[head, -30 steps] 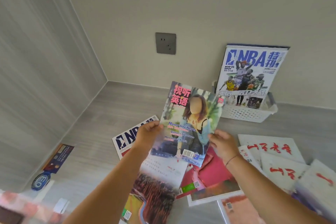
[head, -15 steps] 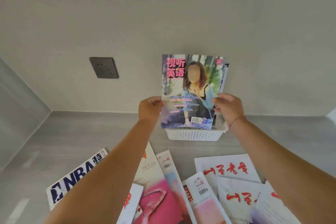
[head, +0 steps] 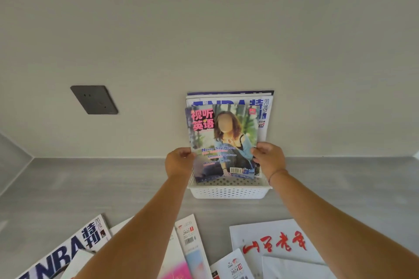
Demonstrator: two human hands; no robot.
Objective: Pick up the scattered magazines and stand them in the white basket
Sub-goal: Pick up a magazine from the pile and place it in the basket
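Left hand (head: 179, 162) and right hand (head: 268, 158) gripping magazine (head: 223, 142) edges, bottom edge inside white basket (head: 229, 191).

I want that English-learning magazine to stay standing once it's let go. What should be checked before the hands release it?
1. Both hands grip the side edges, left hand and right hand: ok.
2. English-learning magazine upright: ok.
3. Its bottom edge inside the white basket: ok.
4. Bottom edge resting on the basket floor: cannot tell.
5. NBA magazine standing behind as backing: ok.
6. The two magazines touching: cannot tell.
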